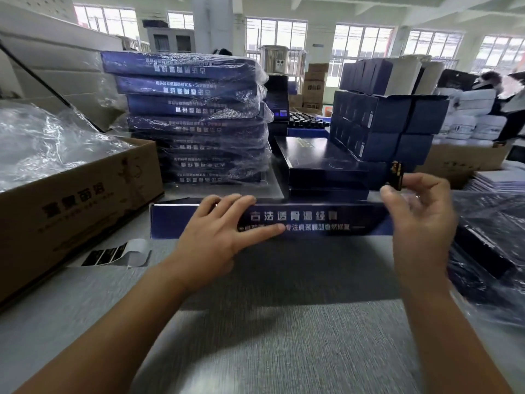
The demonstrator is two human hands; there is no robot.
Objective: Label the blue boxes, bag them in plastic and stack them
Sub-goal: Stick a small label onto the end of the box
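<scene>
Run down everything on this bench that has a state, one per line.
blue box: flat on the table, unbagged.
small black label: held above the blue box's right end, not yet stuck.
left hand: fingers straight, pressing the blue box.
right hand: pinches the small black label.
stack of blue boxes: bagged in plastic.
label strip: on the table, partly used.
cardboard box: open, holding clear plastic.

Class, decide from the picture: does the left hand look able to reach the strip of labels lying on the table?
Probably yes. The left hand rests flat on the blue box, holding nothing, and the strip of labels lies uncovered on the table just to its left, with nothing between them.
</scene>
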